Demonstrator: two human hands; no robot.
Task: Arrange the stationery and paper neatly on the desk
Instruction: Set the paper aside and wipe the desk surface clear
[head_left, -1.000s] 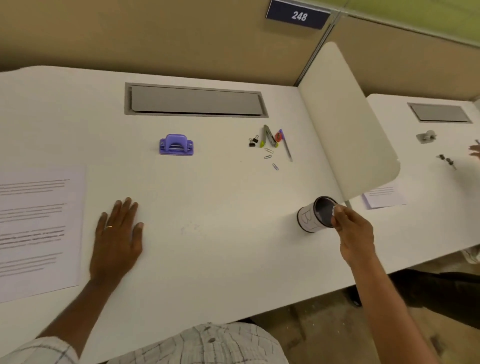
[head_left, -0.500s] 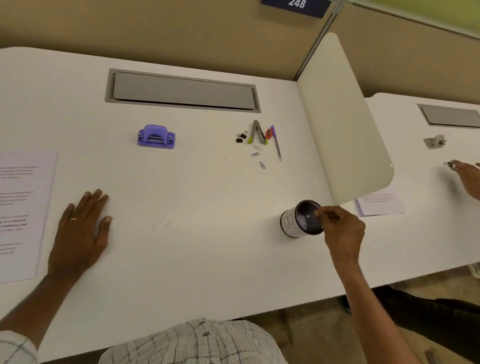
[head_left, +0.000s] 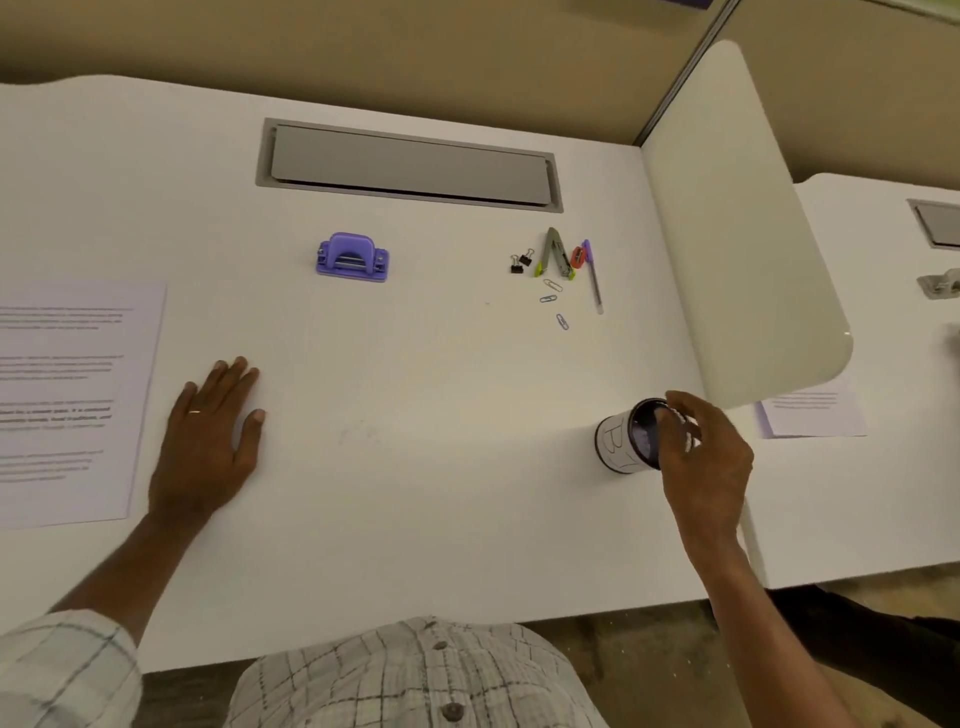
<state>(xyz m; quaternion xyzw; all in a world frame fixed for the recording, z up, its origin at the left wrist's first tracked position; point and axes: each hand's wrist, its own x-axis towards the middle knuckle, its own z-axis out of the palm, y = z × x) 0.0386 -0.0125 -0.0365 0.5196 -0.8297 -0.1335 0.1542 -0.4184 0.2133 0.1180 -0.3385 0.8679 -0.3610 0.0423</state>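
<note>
The pen cup (head_left: 621, 441), a dark cylinder wrapped in white paper with handwriting on it, stands on the white table (head_left: 415, 467) with the right hand (head_left: 701, 457) curled over its rim, fingers (head_left: 675, 410) closed on the top edge at the far side. Beyond that hand, farther from the person, lies a loose cluster: three paper clips (head_left: 553, 301), a pen (head_left: 593, 275) with a purple cap, a grey stapler (head_left: 556, 252), a small red item (head_left: 578, 255) just beside the pen, and two black binder clips (head_left: 521, 260). Well to the left of the cluster sits a purple hole punch (head_left: 352, 257). The left hand (head_left: 208, 441) rests flat on the table, palm down, fingers spread and holding nothing. Just to its left lies a printed sheet of paper (head_left: 67, 400). Right of the right hand, a curved divider panel (head_left: 737, 234) rises from the table, another sheet (head_left: 815, 413) beyond it.
</note>
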